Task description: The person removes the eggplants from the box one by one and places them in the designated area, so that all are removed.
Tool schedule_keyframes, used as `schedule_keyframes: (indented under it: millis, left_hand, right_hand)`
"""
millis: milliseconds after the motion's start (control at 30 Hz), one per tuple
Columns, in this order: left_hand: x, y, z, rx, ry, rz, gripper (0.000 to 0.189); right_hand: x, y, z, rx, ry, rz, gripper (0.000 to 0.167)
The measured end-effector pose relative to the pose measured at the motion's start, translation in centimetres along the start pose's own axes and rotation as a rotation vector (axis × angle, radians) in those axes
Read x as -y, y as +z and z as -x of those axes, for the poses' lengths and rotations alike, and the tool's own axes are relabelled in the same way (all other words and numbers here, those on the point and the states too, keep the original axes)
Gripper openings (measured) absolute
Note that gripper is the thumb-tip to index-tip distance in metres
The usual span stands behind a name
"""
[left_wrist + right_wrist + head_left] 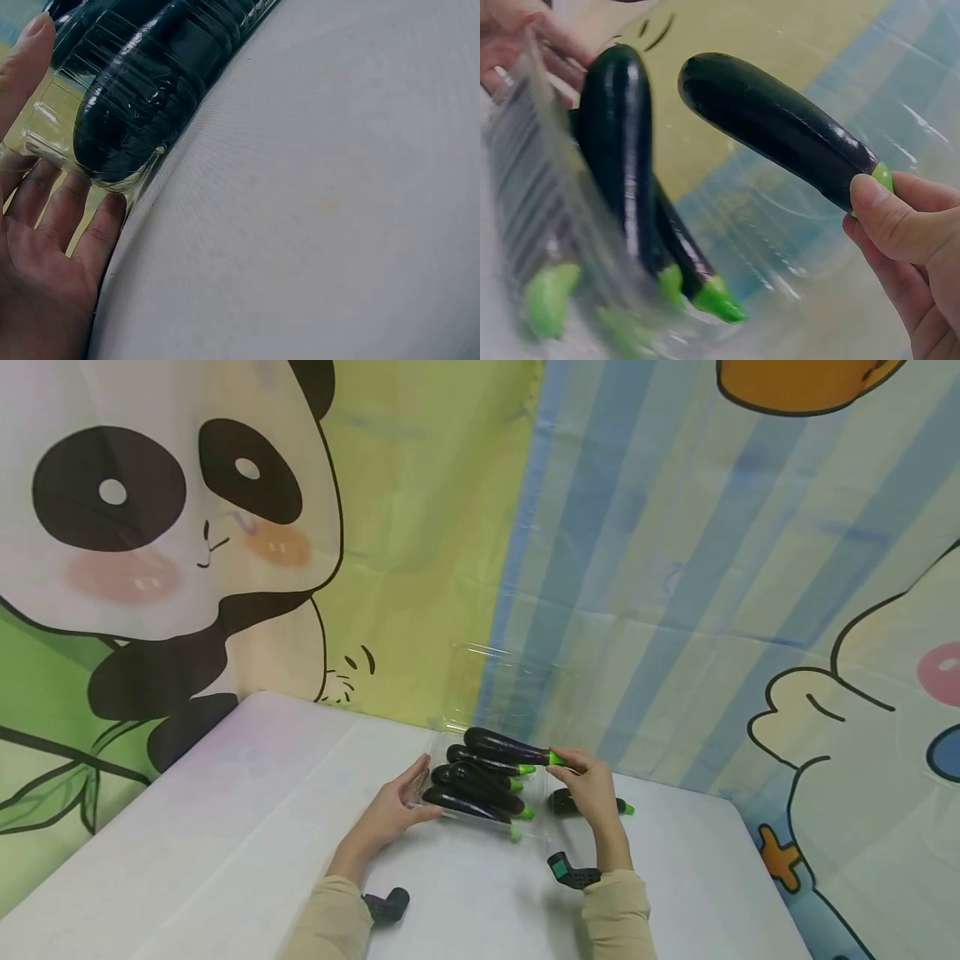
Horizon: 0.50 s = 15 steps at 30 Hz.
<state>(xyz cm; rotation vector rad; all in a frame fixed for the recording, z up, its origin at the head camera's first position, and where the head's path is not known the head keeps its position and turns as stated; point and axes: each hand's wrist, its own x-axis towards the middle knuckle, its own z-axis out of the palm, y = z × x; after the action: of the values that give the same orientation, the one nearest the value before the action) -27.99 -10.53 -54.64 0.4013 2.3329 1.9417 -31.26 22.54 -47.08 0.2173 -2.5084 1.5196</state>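
Note:
My right hand [590, 783] pinches a dark purple eggplant [504, 747] by its bright green stem end, thumb on one side and fingers on the other. In the right wrist view this eggplant [772, 124] is tilted, its rounded end pointing up and left, apart from the others. Several more eggplants [487, 787] lie side by side in a clear plastic container [46, 124], green ends toward the right. My left hand [384, 818] holds the container's left end, the thumb at its front edge and the fingers [64, 206] spread against the end wall.
The container's clear lid [510, 681] stands raised at the back against the printed curtain [420, 568]. Another eggplant [564, 803] lies on the white table [247, 827], partly behind my right hand. Black wrist devices [387, 906] stick out beside both sleeves.

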Motion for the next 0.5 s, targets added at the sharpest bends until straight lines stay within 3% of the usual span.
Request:
schedule_keyframes:
  millis: [200, 500]
  left_hand:
    - [0.1, 0.0, -0.1, 0.012, 0.025, 0.01, 0.098]
    - [0.2, 0.0, -0.1, 0.007, -0.001, 0.009, 0.097]
  right_hand:
    - [-0.2, -1.8, 0.2, -0.066, 0.035, -0.024, 0.037]
    - [-0.7, -5.2, 1.0, -0.108, 0.118, -0.022, 0.04]
